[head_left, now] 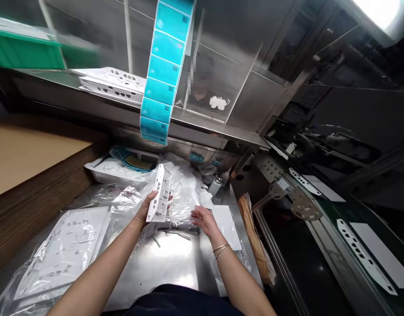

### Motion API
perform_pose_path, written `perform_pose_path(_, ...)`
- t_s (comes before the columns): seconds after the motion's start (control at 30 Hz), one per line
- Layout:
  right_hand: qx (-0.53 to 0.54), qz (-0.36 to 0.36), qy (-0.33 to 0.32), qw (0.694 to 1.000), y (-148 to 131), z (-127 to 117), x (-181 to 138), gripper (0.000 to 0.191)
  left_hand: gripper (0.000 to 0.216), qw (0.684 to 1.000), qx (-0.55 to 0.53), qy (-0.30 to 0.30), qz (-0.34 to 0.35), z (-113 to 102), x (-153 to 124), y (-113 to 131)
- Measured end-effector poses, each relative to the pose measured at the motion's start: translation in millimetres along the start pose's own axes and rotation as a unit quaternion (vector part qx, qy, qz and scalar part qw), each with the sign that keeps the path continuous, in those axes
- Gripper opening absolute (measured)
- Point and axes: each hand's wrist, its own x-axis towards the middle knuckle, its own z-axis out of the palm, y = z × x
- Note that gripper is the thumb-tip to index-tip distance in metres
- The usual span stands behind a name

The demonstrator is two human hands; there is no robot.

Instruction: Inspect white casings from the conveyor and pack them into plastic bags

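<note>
My left hand [145,210] is closed around a white plastic panel [161,195] with cut-out holes, held tilted on end above the metal worktop [165,259]. Thumb in front, its other fingers show partly behind the panel. To the right, my right hand [203,218] is empty, its fingers apart and slightly curled, near a heap of clear plastic bags [184,191]. A bracelet circles that wrist. White sheets [226,224] lie beside the right hand, and bagged white panels [70,245] lie flat at the left.
Stacked cardboard [33,153] stands at the left. A strip of blue labels [165,66] hangs from the shelf holding more white panels [112,83]. On the right, a green conveyor [333,208] carries white pieces. A small bottle [215,186] stands behind the sheets.
</note>
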Motion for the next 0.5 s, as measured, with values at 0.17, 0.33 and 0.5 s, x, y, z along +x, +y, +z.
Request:
perform_pose_path(0.17,-0.089,0.052,-0.023,0.994,-25,-6,40,0.036,0.063,1.000,0.000,-0.022,-0.003,-6,-7,-1)
perform_pose_path(0.33,-0.142,0.080,-0.088,0.983,-30,0,62,0.025,0.067,1.000,-0.021,-0.016,-0.002,-11,-9,-5)
perform_pose_path(0.5,-0.171,0.006,-0.073,0.982,-21,4,60,0.029,0.069,0.999,-0.036,-0.019,-0.012,-17,-9,-6)
